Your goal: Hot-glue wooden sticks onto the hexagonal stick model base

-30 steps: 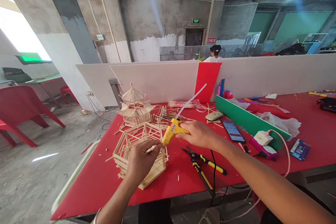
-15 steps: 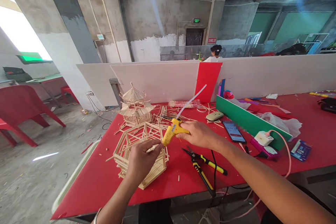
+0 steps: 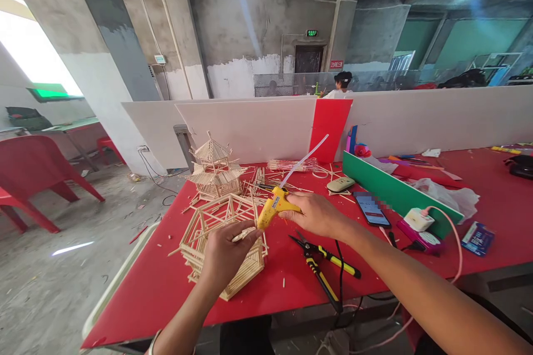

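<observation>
My right hand point(image 3: 310, 212) is closed around a yellow hot glue gun point(image 3: 271, 208), a long clear glue stick point(image 3: 306, 160) jutting from its back. The gun's nozzle end points down at the fingertips of my left hand point(image 3: 227, 247). Those fingers pinch a short pale wooden stick point(image 3: 245, 234), partly hidden by the hand. Behind and below my left hand stands an open framework of wooden sticks point(image 3: 245, 276), many-sided. A finished-looking stick pagoda point(image 3: 214, 175) with tiered roofs stands farther back.
Yellow-and-black pruning shears point(image 3: 327, 266) lie right of the framework. Loose sticks point(image 3: 254, 183) are scattered behind. A phone point(image 3: 372, 209), a computer mouse point(image 3: 340, 184), a green board point(image 3: 400, 194) and a purple power strip point(image 3: 420, 237) with cables lie to the right on the red table point(image 3: 141, 288).
Almost nothing differs. The glue gun and both hands hold nearly the same place, with only a tiny shift of the gun.
</observation>
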`<action>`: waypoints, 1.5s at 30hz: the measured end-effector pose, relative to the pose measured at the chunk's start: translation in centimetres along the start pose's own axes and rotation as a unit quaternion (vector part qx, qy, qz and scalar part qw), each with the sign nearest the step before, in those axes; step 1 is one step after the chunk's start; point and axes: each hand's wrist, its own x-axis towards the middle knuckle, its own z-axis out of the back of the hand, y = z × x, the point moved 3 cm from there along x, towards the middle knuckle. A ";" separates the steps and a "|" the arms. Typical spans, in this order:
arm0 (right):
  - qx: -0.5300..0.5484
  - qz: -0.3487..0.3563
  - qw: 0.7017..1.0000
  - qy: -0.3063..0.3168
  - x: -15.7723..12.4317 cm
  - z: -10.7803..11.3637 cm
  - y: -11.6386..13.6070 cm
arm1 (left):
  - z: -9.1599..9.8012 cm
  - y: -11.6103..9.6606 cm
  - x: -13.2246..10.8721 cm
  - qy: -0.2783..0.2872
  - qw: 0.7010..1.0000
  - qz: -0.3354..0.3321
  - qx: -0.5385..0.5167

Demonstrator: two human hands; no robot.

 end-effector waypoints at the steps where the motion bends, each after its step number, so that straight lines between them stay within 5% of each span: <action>1: 0.001 -0.003 1.000 -0.004 0.0 0.0 0.0 | 0.0 0.0 0.0 -0.001 1.000 0.005 -0.005; 8: 0.016 -0.026 0.998 -0.051 0.1 0.1 -0.5 | 0.4 -0.6 0.0 -0.022 0.997 0.054 -0.054; 20: 0.035 -0.087 0.992 -0.084 -1.4 1.8 -0.3 | 3.0 -2.1 -0.2 -0.073 0.994 0.005 -0.076; 28: 0.057 -0.082 0.989 -0.111 -3.7 2.4 0.4 | 4.8 -3.6 -2.7 -0.125 0.986 0.045 -0.102; 32: 0.135 -0.065 0.979 -0.137 -5.7 1.7 0.9 | 3.8 -3.1 -5.2 -0.159 0.968 0.081 -0.176; 38: 0.225 -0.015 0.964 -0.144 -8.7 0.6 2.4 | 0.9 -1.9 -8.9 -0.255 0.897 0.137 -0.335; 45: 0.301 -0.055 0.935 -0.177 -11.7 0.1 3.8 | 0.0 -2.9 -10.6 -0.260 0.878 0.147 -0.373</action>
